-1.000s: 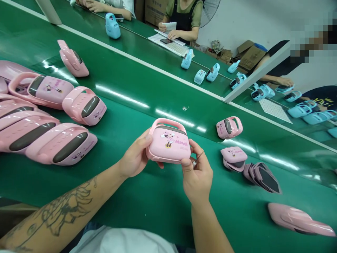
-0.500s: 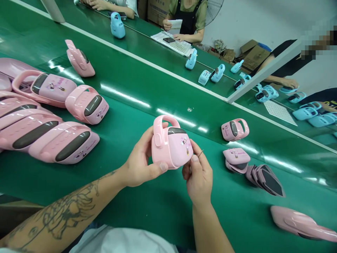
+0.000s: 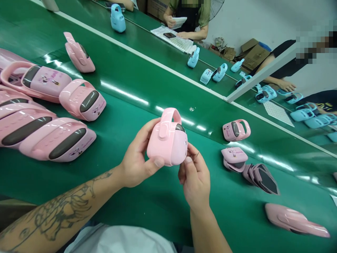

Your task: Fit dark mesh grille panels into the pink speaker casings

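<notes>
My left hand (image 3: 137, 158) is closed around a pink plastic case with a carry handle (image 3: 160, 142), thumb on its lower front. The case is tilted above the green table, its side towards me. It has a dark window at the top and a printed cartoon figure, now seen edge-on. My right hand (image 3: 196, 175) is at the case's right edge, thumb and fingers pinched together. A thin dark stick-like piece (image 3: 198, 154) shows between those fingers; most of it is hidden, and I cannot tell whether its tip touches the case.
Several similar pink cases (image 3: 58, 140) lie on the left. On the right are another pink case (image 3: 234, 130), a pink shell part (image 3: 234, 154), a stack of dark-windowed panels (image 3: 262, 179) and a pink case (image 3: 295, 219). Beyond a white rail (image 3: 137, 56), people sit among blue cases (image 3: 118, 19).
My left hand has turned the pink case so its printed front faces more to the right and its side shows more. Both hands have shifted slightly left.
</notes>
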The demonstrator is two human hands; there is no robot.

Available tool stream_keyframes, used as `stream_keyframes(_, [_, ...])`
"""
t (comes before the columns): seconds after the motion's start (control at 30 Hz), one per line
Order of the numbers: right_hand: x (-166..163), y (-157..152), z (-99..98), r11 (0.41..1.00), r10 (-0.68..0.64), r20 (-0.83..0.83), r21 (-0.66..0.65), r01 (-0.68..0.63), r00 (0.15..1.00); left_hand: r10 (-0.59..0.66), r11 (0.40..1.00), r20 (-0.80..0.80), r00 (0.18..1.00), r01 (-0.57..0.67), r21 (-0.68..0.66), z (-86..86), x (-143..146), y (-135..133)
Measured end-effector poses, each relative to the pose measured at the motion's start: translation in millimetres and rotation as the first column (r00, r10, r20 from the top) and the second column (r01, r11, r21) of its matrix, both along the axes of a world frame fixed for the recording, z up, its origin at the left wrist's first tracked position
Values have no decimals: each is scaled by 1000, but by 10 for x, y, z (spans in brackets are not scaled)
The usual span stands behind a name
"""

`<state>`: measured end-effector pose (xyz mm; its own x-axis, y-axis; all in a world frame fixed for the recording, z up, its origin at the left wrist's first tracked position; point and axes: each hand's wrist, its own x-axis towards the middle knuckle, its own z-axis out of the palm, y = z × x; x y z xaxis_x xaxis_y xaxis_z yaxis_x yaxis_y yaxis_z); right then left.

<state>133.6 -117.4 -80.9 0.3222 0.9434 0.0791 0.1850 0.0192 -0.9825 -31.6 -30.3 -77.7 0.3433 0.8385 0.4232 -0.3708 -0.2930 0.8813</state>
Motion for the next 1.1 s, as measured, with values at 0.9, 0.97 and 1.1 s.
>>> stream_keyframes(0.9, [46, -545, 189, 814, 539, 649, -238, -530, 537, -340, 940, -513, 788, 292, -174, -459, -935, -744])
stream_keyframes(0.97, [-54, -484, 274, 791, 567, 673, -284, -542, 475, -296, 952, -518, 803, 291, -93, -533, -942, -787])
stream_keyframes(1.1, [-170, -363, 407, 749, 652, 631, -449, -487, 420, -258, 964, -496, 829, 259, -68, -655, -920, -868])
